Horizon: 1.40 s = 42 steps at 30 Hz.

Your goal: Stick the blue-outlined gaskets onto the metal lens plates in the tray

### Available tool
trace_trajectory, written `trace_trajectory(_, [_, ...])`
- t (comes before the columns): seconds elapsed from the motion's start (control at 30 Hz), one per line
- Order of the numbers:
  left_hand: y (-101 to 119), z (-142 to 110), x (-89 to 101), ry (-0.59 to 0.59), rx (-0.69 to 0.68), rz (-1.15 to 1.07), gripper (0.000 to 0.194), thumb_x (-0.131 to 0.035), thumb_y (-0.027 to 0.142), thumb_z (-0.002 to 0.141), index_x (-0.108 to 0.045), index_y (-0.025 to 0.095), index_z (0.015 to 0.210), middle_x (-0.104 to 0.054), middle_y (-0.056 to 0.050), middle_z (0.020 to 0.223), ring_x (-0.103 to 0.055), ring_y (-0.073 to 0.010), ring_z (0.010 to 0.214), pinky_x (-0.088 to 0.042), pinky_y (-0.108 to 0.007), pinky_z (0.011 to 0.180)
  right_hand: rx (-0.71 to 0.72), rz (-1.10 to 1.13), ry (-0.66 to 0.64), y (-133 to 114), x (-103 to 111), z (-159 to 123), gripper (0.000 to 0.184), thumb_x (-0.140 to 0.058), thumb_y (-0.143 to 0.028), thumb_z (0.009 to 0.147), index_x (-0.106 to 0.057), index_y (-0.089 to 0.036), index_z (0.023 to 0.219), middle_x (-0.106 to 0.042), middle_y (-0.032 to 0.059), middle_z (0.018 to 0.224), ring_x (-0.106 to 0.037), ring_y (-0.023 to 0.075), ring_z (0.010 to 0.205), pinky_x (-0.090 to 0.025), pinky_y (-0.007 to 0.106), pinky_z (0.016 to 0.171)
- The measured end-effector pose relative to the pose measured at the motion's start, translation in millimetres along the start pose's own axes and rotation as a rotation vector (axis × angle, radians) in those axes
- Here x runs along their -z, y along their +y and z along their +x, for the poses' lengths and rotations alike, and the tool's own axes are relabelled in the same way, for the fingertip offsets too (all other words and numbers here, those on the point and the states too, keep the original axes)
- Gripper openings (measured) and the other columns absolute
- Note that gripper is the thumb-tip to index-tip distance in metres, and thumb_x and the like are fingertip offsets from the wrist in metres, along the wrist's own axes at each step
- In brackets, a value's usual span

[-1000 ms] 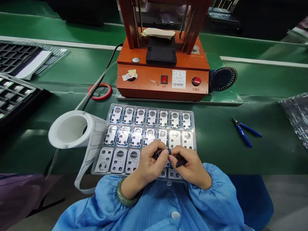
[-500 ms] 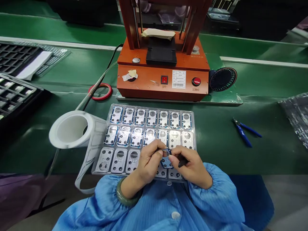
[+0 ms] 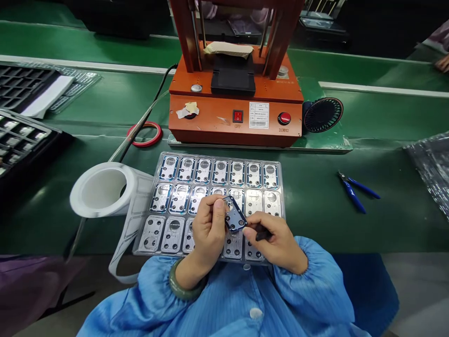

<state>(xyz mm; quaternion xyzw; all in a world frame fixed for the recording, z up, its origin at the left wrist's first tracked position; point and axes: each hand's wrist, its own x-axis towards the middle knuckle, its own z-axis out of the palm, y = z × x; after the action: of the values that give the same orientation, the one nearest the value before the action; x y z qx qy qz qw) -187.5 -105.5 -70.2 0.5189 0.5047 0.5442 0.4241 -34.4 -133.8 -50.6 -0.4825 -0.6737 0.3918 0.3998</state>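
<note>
My left hand (image 3: pixel 209 230) pinches a small rectangular metal plate (image 3: pixel 235 217) by its left side. The plate has a blue edge and several dark round holes, and it is tilted above the tray. At its lower right corner are the fingertips of my right hand (image 3: pixel 278 241), which is closed round a short black tool (image 3: pixel 264 234); the tool's kind is hard to make out. Below both hands lies a clear plastic tray (image 3: pixel 220 157) holding rows of similar plates (image 3: pixel 255 175), some with blue edges, some plain silver. My hands hide part of its lower rows.
A roll of white backing tape (image 3: pixel 101 189) stands left of the tray, its strip hanging down. Behind the tray is an orange press (image 3: pixel 210 126). A red tape ring (image 3: pixel 159 135) lies left, blue-handled cutters (image 3: pixel 352 193) right. Black trays (image 3: pixel 31 140) sit far left.
The plate has moved up and left and now leans at an angle, showing more of its face. My left hand has turned with it; my right fingers have shifted to its lower corner.
</note>
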Motion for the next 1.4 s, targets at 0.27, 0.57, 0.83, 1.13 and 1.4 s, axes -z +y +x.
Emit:
trace_trajectory(0.27, [-1.5, -1.8, 2.0, -0.037, -0.074, 0.108, 0.012, -0.047, 0.027, 0.094, -0.057, 0.020, 0.093, -0.054, 0.006, 0.066, -0.047, -0.0056, 0.044, -0.042, -0.019, 0.047, 0.066, -0.037, -0.018, 1.0, 0.3, -0.8, 0.007, -0.051, -0.013, 0.079, -0.052, -0.020, 0.078, -0.048, -0.0043, 0.062, -0.044, 0.0088, 0.052, -0.036, 0.021, 0.050])
trace_trajectory(0.57, [-0.6, -1.6, 0.3, -0.039, -0.147, 0.185, 0.012, -0.047, 0.025, 0.093, -0.057, 0.019, 0.090, -0.053, 0.004, 0.064, -0.048, -0.0074, 0.048, -0.042, -0.020, 0.048, 0.035, -0.074, -0.001, 3.1, -4.1, -2.1, 0.008, -0.055, -0.013, 0.077, -0.051, -0.020, 0.078, -0.047, -0.0055, 0.061, -0.043, 0.0079, 0.051, -0.035, 0.020, 0.049])
trace_trajectory(0.83, [-1.2, 0.2, -0.1, -0.039, -0.120, 0.162, 0.013, -0.045, 0.026, 0.094, -0.055, 0.019, 0.089, -0.051, 0.005, 0.063, -0.048, -0.0075, 0.049, -0.043, -0.020, 0.050, 0.031, -0.006, 0.008, 1.3, -2.8, -3.4, 0.007, -0.055, -0.017, 0.081, -0.056, -0.019, 0.087, -0.056, -0.0024, 0.067, -0.051, 0.0096, 0.056, -0.041, 0.021, 0.052])
trace_trajectory(1.13, [-5.2, -4.6, -2.8, -0.179, -0.029, -0.106, 0.023, -0.040, 0.034, 0.097, -0.046, 0.021, 0.114, -0.058, -0.001, 0.085, -0.051, -0.0061, 0.053, -0.045, -0.020, 0.051, -0.043, -0.352, 0.485, -4.7, -10.5, -9.9, 0.014, -0.055, -0.023, 0.087, -0.054, -0.020, 0.073, -0.054, -0.0029, 0.059, -0.049, 0.0103, 0.050, -0.039, 0.023, 0.051])
trace_trajectory(1.4, [-7.4, -5.4, -2.7, -0.185, 0.001, -0.196, 0.025, -0.034, 0.035, 0.098, -0.052, 0.020, 0.109, -0.060, -0.001, 0.083, -0.050, -0.0063, 0.052, -0.039, -0.019, 0.046, -0.330, -0.612, 0.402, 0.9, -12.2, -7.8, 0.019, -0.061, -0.033, 0.079, -0.047, -0.022, 0.071, -0.055, -0.0026, 0.065, -0.053, 0.0154, 0.057, -0.035, 0.026, 0.054])
